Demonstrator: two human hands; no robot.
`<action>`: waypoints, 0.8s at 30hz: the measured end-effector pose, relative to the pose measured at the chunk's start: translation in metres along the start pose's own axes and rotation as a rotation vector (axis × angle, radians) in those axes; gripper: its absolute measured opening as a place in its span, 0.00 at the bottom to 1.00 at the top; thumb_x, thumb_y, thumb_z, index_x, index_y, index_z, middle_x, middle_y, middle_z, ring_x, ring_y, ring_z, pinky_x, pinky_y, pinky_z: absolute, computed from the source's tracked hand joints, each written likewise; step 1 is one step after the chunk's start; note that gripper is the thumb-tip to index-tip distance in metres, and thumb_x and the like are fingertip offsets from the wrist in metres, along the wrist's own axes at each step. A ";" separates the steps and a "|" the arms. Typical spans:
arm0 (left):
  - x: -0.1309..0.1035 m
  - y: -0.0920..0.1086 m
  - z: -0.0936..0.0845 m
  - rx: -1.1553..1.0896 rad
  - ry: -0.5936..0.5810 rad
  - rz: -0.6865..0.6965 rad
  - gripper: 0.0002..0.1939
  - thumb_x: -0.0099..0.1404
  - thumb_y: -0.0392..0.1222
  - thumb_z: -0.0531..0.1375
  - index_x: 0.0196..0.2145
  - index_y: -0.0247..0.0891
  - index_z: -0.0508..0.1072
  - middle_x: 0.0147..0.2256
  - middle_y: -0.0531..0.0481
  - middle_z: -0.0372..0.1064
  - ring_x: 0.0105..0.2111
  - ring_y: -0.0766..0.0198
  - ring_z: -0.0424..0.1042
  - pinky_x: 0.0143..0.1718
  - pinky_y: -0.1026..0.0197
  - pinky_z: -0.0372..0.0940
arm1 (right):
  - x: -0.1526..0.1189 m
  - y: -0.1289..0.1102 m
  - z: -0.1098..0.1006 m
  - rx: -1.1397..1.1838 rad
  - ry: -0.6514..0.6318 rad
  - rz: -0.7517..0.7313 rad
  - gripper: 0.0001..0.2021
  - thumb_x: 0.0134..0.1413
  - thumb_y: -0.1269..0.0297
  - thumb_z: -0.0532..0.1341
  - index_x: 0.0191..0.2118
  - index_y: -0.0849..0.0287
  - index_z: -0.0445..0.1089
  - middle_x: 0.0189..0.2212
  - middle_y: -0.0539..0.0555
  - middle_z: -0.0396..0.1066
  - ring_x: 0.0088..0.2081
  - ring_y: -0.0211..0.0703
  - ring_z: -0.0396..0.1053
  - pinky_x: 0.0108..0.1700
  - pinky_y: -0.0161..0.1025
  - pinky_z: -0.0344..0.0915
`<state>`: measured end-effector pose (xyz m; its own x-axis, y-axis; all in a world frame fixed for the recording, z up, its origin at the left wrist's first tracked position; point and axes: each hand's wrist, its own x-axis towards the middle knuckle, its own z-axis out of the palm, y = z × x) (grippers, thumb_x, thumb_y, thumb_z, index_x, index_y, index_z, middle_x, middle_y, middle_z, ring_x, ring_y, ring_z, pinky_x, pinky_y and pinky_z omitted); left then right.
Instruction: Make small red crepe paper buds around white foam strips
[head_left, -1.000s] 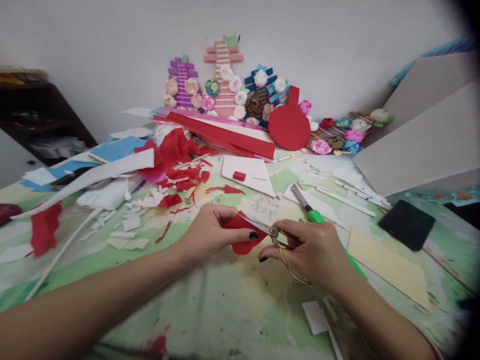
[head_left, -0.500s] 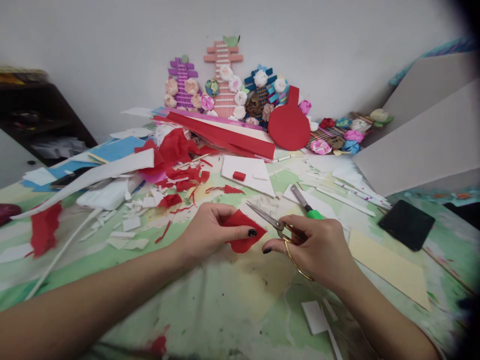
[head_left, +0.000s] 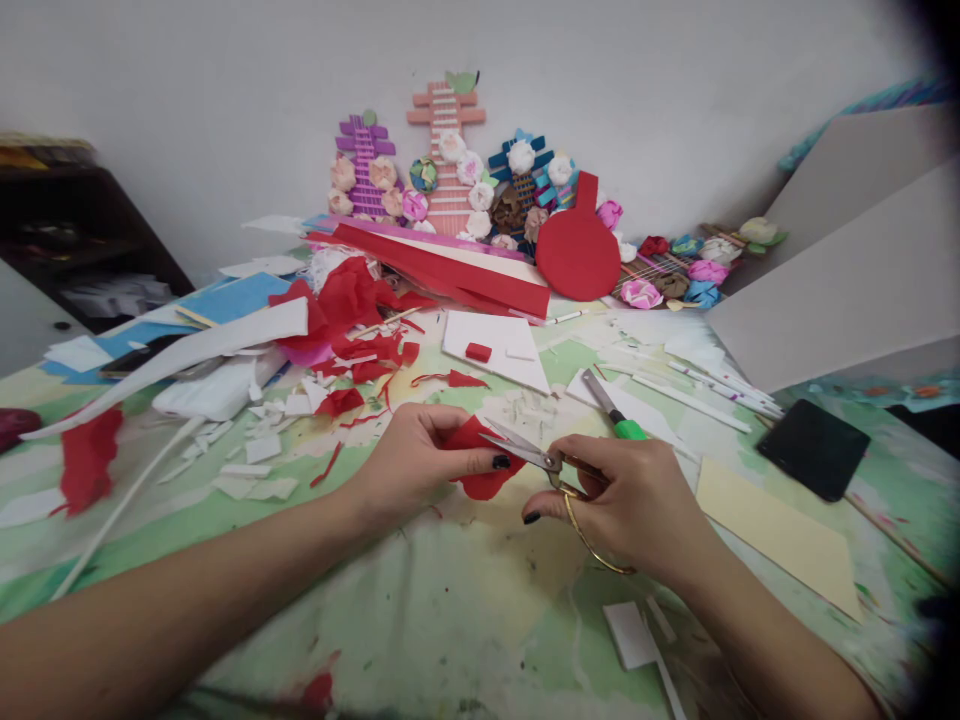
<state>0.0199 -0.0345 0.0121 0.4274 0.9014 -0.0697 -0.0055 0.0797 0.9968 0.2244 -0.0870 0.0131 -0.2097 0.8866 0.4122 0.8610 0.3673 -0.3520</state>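
Above the middle of the table, my left hand (head_left: 424,455) pinches a small piece of red paper (head_left: 487,483) between thumb and fingers. My right hand (head_left: 626,490) is closed on a pair of scissors (head_left: 551,464) with gold-coloured handle loops. The scissor blades are parted a little and lie over the upper right part of the red paper, close to my left thumb. Part of the paper is hidden behind the left fingers and the blades. Just beyond the right hand lies a cutter knife with a green handle (head_left: 628,429).
White foam board (head_left: 495,345), red paper scraps (head_left: 367,355) and a round red cut-out with a neck (head_left: 577,250) lie farther back. Decorated paper-flower pieces (head_left: 446,160) lean on the wall. At right are a cream card (head_left: 780,540), a black square (head_left: 815,450) and a grey panel (head_left: 840,260).
The scissors have moved left, so their blades now overlap the red paper. The thumb loop has swung lower. My left hand has barely moved.
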 end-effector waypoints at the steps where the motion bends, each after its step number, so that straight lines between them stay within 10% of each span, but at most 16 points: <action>1: 0.000 0.000 0.000 -0.005 0.002 0.004 0.02 0.48 0.33 0.69 0.23 0.36 0.79 0.20 0.56 0.73 0.21 0.73 0.67 0.24 0.73 0.62 | 0.000 0.001 0.001 -0.009 0.019 -0.019 0.29 0.47 0.34 0.58 0.23 0.60 0.70 0.13 0.45 0.55 0.18 0.31 0.47 0.23 0.31 0.47; 24: -0.002 0.000 -0.001 0.030 -0.006 -0.078 0.05 0.49 0.37 0.69 0.21 0.35 0.77 0.18 0.56 0.70 0.19 0.74 0.64 0.20 0.73 0.59 | 0.000 0.006 0.005 -0.117 0.139 -0.173 0.29 0.49 0.35 0.56 0.24 0.60 0.73 0.12 0.47 0.62 0.15 0.32 0.56 0.21 0.32 0.49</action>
<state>0.0182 -0.0356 0.0124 0.4308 0.8904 -0.1467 0.0548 0.1365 0.9891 0.2274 -0.0829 0.0064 -0.2998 0.7635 0.5720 0.8673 0.4679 -0.1700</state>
